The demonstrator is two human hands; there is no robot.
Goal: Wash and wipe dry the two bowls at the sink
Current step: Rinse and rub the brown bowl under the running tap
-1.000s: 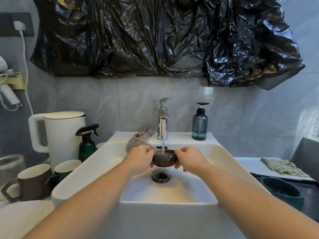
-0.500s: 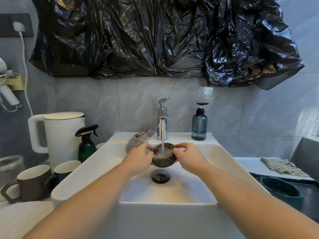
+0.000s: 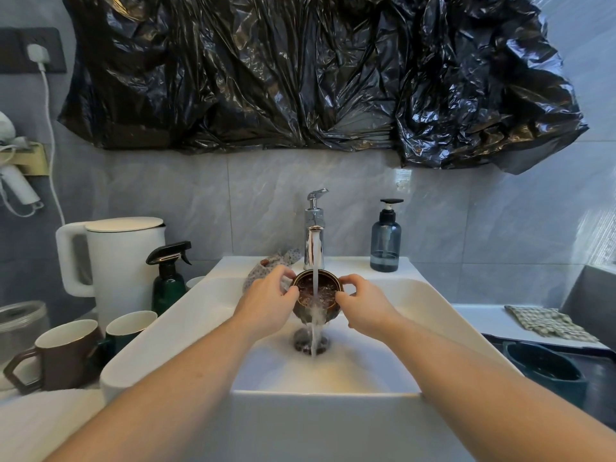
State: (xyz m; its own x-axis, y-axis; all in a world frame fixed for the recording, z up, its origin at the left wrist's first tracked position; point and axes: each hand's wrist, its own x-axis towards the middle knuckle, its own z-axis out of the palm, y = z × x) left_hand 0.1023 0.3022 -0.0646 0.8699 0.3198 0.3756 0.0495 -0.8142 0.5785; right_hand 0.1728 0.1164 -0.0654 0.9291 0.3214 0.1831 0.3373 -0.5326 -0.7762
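Note:
A small brown bowl (image 3: 328, 288) is tilted toward me under the running chrome tap (image 3: 314, 240), over the white sink (image 3: 430, 305). Water spills over its near rim and falls onto the drain (image 3: 301, 341). My left hand (image 3: 268, 303) grips the bowl's left rim and my right hand (image 3: 361, 306) grips its right rim. A dark teal bowl (image 3: 546, 370) sits on the dark counter at the right. A checked cloth (image 3: 550, 323) lies on the white ledge behind it.
A patterned rag (image 3: 266, 268) lies on the sink ledge left of the tap, a blue soap dispenser (image 3: 385, 240) to its right. Left of the sink stand a white kettle (image 3: 123, 261), a green spray bottle (image 3: 168, 278) and mugs (image 3: 63, 353).
The bowl has risen and tipped toward me. It now overflows, and water pours over its near edge into the drain. Both hands stay on its rim.

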